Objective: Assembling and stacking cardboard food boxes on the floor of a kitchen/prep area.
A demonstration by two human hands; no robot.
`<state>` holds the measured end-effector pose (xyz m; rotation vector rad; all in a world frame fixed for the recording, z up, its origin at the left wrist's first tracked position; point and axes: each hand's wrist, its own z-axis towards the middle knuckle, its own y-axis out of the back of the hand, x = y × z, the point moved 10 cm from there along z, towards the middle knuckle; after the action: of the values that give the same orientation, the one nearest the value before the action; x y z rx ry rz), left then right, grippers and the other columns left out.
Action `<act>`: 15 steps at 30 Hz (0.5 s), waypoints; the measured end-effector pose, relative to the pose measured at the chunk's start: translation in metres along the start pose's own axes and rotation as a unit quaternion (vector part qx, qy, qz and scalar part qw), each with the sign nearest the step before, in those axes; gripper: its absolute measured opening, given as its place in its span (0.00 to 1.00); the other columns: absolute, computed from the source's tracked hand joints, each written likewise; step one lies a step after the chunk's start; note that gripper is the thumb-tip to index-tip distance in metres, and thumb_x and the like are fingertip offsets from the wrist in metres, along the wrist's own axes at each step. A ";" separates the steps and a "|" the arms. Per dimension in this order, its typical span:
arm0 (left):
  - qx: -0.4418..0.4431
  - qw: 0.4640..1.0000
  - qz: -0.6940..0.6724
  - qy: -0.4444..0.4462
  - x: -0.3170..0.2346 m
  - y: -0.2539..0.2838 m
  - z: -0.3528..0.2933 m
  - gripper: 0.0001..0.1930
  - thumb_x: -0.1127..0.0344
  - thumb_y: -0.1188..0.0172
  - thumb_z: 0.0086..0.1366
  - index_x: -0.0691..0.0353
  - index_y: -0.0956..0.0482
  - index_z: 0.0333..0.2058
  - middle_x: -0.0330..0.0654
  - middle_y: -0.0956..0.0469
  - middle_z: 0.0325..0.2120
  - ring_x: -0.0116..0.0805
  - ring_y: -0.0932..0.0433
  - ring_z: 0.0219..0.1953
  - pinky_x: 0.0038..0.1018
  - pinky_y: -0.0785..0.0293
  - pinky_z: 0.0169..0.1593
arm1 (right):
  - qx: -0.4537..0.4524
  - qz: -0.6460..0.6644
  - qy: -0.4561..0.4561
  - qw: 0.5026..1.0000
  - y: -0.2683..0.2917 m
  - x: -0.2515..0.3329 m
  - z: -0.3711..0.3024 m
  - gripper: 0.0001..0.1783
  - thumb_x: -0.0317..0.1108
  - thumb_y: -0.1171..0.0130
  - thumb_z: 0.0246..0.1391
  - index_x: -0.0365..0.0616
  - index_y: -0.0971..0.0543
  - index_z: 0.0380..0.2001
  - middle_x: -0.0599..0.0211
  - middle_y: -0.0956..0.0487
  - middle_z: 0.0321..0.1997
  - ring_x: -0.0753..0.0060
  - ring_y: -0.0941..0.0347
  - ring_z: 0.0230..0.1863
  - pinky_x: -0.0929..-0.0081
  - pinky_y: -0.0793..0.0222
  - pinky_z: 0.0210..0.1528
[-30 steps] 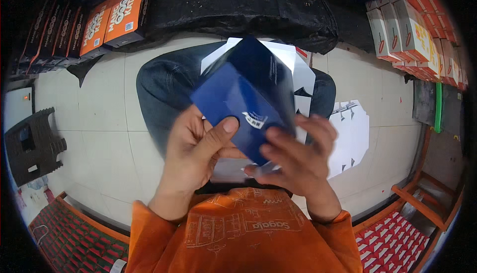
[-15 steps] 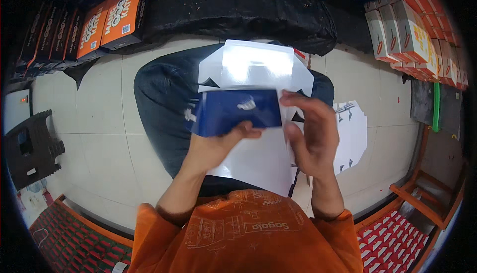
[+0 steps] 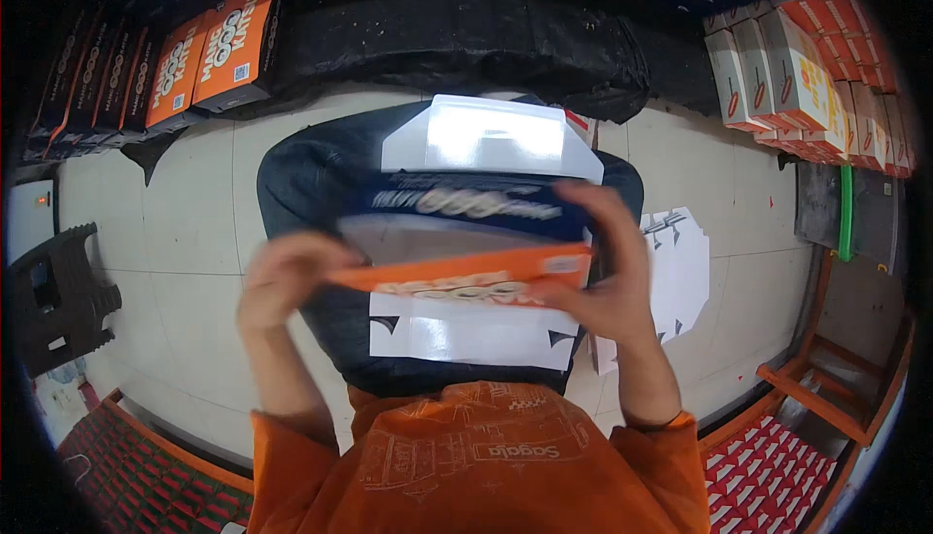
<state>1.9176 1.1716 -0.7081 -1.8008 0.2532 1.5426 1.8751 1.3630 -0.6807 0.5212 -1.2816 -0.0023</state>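
Observation:
Between my hands is a partly folded carton box (image 3: pixel 442 276), with an orange panel nearer me, a dark blue panel farther off and a pale inside between them. My right hand (image 3: pixel 622 276) spans its right end, thumb on the orange panel and fingers on the blue one. At the left end, the fingers of my left hand (image 3: pixel 287 281) are closed on the box's edge, somewhat blurred. Beneath the box, a white die-cut cardboard sheet (image 3: pixel 471 340) with dark notched corners lies across my lap; the box hides its middle.
More white cut sheets (image 3: pixel 680 276) lie on the tiled floor to the right. Orange and black boxes (image 3: pixel 233 43) stand at the far left, stacked white and orange boxes (image 3: pixel 792 72) at the far right. A black plastic stool (image 3: pixel 63 296) is at left; wooden-framed racks fill the lower corners.
The box has turned from its dark blue side to show the orange panel and its inside. My left hand has shifted left to the box's end; my right hand now grips the right end.

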 end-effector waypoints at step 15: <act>-0.252 0.957 -0.133 -0.046 0.042 -0.008 -0.017 0.49 0.43 0.37 0.45 0.61 0.44 0.62 0.53 0.43 0.61 0.48 0.40 0.63 0.39 0.44 0.62 | 0.037 0.370 -0.314 0.873 -0.098 -0.064 -0.048 0.20 0.40 0.40 0.57 0.38 0.27 0.47 0.67 0.22 0.40 0.77 0.29 0.41 0.79 0.33 0.45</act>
<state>1.9462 1.1793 -0.7431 -2.0322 -0.4527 1.5793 1.9271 1.3125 -0.7847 0.0467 -2.0674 0.5634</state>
